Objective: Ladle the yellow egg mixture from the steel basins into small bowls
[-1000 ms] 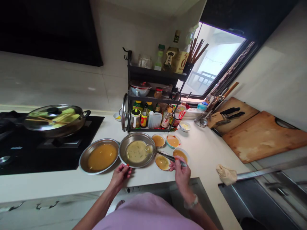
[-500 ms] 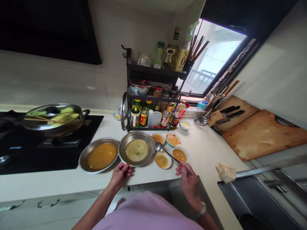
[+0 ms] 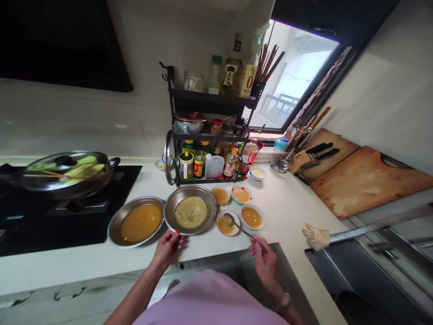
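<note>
My left hand (image 3: 167,249) pinches the near rim of a round steel basin (image 3: 171,214) of pale greenish liquid with green bits. My right hand (image 3: 265,262) grips a metal ladle (image 3: 245,232) by its handle; the ladle's head dips into a small bowl (image 3: 219,229) of yellowish liquid. Beside that bowl stand a white bowl (image 3: 262,221) of brown liquid, a teal-sided bowl (image 3: 249,200) and another small bowl (image 3: 229,201), both with orange-brown liquid. A second steel basin (image 3: 115,225) with orange-brown liquid touches the first on its left.
A lidded pan (image 3: 67,183) sits on the black stove (image 3: 64,232) at left. Behind the basins rises a black rack (image 3: 213,100) of bottles and jars. Knives (image 3: 320,149) and cutting boards (image 3: 372,180) lean at right, above a sink (image 3: 355,271) with a beige cloth (image 3: 316,237).
My right hand has lowered the ladle from above the bowls into the small near bowl. My left hand stays on the basin's rim. The view has shifted slightly.
</note>
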Demonstrator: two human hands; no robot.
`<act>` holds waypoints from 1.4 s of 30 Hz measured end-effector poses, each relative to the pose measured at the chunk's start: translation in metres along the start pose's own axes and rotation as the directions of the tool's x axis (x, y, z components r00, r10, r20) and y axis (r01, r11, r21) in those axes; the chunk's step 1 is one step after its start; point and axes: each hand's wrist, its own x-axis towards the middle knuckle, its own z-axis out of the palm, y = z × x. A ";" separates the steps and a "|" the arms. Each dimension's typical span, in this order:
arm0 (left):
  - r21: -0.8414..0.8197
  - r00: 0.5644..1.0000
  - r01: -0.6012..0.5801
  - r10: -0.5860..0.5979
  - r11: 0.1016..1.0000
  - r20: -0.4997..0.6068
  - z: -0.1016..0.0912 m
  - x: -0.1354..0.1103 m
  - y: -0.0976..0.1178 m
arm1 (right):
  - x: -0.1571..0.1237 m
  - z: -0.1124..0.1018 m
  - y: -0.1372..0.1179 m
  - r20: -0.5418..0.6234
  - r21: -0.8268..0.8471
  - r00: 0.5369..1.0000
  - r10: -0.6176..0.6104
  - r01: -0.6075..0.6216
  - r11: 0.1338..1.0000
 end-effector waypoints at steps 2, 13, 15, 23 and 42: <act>-0.001 1.000 -0.001 0.001 1.000 0.000 0.000 0.001 -0.001 | 0.003 0.001 0.001 -0.101 0.061 0.987 0.126 -0.120 0.991; -0.020 1.000 -0.002 0.002 1.000 0.019 -0.001 0.002 -0.002 | 0.013 -0.007 -0.006 -0.205 0.270 0.929 0.307 -0.247 0.930; -0.023 1.000 -0.004 0.005 1.000 0.028 -0.001 0.001 -0.002 | 0.015 -0.008 -0.010 -0.210 0.288 0.928 0.308 -0.242 0.926; -0.007 0.999 -0.002 0.002 1.000 0.043 -0.005 0.004 -0.006 | 0.021 -0.007 -0.031 -0.200 0.309 0.939 0.281 -0.212 0.927; -0.023 0.999 -0.001 0.002 1.000 0.046 -0.005 0.007 -0.008 | 0.020 0.066 -0.038 0.222 0.116 0.902 -0.371 0.354 0.928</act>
